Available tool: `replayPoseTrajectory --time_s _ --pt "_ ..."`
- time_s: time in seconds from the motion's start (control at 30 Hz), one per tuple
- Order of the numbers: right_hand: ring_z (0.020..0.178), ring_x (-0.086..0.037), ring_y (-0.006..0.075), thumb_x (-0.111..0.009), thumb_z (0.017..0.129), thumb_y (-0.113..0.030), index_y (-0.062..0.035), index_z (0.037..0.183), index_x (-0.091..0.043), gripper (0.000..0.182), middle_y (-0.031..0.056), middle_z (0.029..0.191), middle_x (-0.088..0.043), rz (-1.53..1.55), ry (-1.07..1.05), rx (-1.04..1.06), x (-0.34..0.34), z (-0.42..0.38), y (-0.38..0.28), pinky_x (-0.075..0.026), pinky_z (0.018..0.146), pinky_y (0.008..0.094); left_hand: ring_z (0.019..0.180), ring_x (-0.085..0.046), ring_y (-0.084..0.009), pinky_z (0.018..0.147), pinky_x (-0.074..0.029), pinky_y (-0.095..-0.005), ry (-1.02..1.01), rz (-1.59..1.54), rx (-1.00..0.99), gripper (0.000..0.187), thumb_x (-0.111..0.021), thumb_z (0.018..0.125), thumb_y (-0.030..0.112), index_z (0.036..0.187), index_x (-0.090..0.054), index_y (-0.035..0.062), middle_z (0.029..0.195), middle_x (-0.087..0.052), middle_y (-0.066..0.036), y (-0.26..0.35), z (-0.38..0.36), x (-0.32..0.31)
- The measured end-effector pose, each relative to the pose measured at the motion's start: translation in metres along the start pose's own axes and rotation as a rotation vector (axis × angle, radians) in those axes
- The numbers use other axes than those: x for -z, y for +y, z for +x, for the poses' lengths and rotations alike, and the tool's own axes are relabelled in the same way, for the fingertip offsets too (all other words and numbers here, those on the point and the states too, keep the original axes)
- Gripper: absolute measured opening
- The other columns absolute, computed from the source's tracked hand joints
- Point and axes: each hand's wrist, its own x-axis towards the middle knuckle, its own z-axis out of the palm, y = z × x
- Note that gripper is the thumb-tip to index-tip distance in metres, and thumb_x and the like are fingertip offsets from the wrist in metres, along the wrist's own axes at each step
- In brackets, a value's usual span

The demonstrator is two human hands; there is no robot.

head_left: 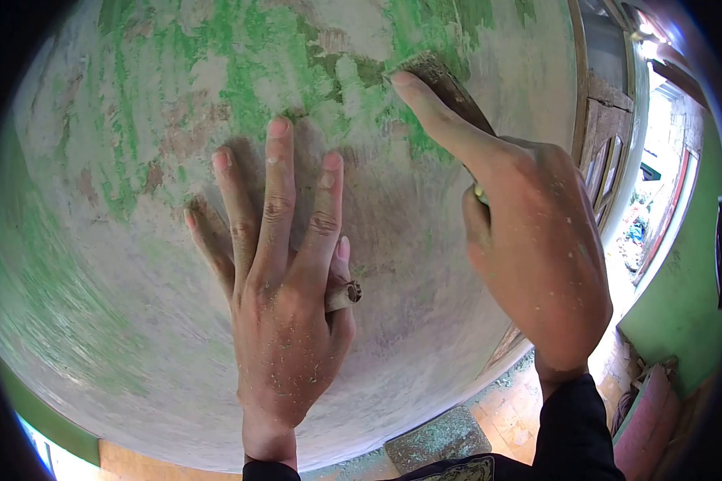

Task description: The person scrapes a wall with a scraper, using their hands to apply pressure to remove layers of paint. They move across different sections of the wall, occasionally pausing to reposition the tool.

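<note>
In front of me rises a wall (pixel 393 345) with patchy green paint, partly worn down to pale and brownish plaster. My left hand (pixel 285 272) lies against it with the fingers spread, and a cigarette (pixel 343 297) with a dark end is pinched by the thumb. Higher and to the right, my right hand (pixel 537 232) is closed around a scraper (pixel 457 96). The index finger stretches along the blade, whose dusty tip touches the green paint. Most of the scraper's handle is hidden in the fist. Paint flecks speckle both hands.
A wooden door (pixel 602 152) stands at the right, beside a bright opening to the outside. Below, green flakes lie on the tiled floor (pixel 509 417) and over a dark flat slab (pixel 437 441). A pinkish object (pixel 650 417) leans at the lower right near a green wall (pixel 682 321).
</note>
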Motion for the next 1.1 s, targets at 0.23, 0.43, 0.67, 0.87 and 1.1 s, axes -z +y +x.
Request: replayPoseTrajectory --time_s 0.23,0.43,0.67,0.87,1.1 --pt "0.094 -0.065 0.0471 -0.055 0.074 0.023 -0.0161 0.149 -0.052 0.085 0.028 0.114 -0.066 0.069 -0.051 -0.009 0.014 0.003 -0.014 -0.053 0.083 0.0499 0.158 -0.01 -0.0343 0.125 -0.003 -0.0629 0.022 0.008 0.009 0.057 -0.06 0.095 0.012 0.15 -0.053 0.0285 0.169 -0.026 0.0 -0.001 0.0 -0.003" --pt "0.099 -0.064 0.048 -0.052 0.075 0.023 -0.0155 0.148 -0.052 0.082 0.0262 0.121 -0.065 0.027 0.044 -0.02 -0.003 -0.002 -0.011 -0.053 0.087 0.0491 0.158 -0.012 -0.0348 0.125 -0.004 -0.0633 0.034 -0.009 0.003 0.057 -0.06 0.095 0.012 0.149 -0.054 0.0297 0.169 -0.026 0.001 -0.004 0.0 -0.004" --pt "0.104 -0.065 0.0459 -0.053 0.075 0.023 -0.0163 0.147 -0.053 0.083 0.0248 0.124 -0.065 -0.027 0.103 0.04 -0.008 0.0 -0.001 -0.055 0.092 0.0471 0.158 -0.012 -0.0345 0.125 -0.004 -0.0632 0.041 -0.02 -0.013 0.058 -0.061 0.095 0.012 0.149 -0.054 0.0301 0.169 -0.026 0.002 -0.005 -0.001 -0.006" --pt "0.104 -0.065 0.0455 -0.053 0.075 0.023 -0.0177 0.148 -0.052 0.084 0.0247 0.126 -0.064 -0.023 0.088 0.062 -0.003 0.0 -0.003 -0.055 0.091 0.0468 0.158 -0.011 -0.0345 0.125 -0.004 -0.0634 0.008 -0.035 -0.012 0.057 -0.06 0.095 0.012 0.149 -0.054 0.0292 0.169 -0.026 0.002 -0.005 0.0 -0.001" --pt "0.1 -0.066 0.0464 -0.053 0.076 0.023 -0.0166 0.148 -0.052 0.083 0.0257 0.126 -0.063 0.032 0.101 0.011 0.007 -0.001 -0.034 -0.054 0.09 0.0471 0.158 -0.011 -0.0343 0.125 -0.004 -0.0633 0.023 -0.023 -0.018 0.058 -0.061 0.095 0.013 0.15 -0.053 0.0283 0.169 -0.025 0.001 -0.004 -0.001 -0.003"
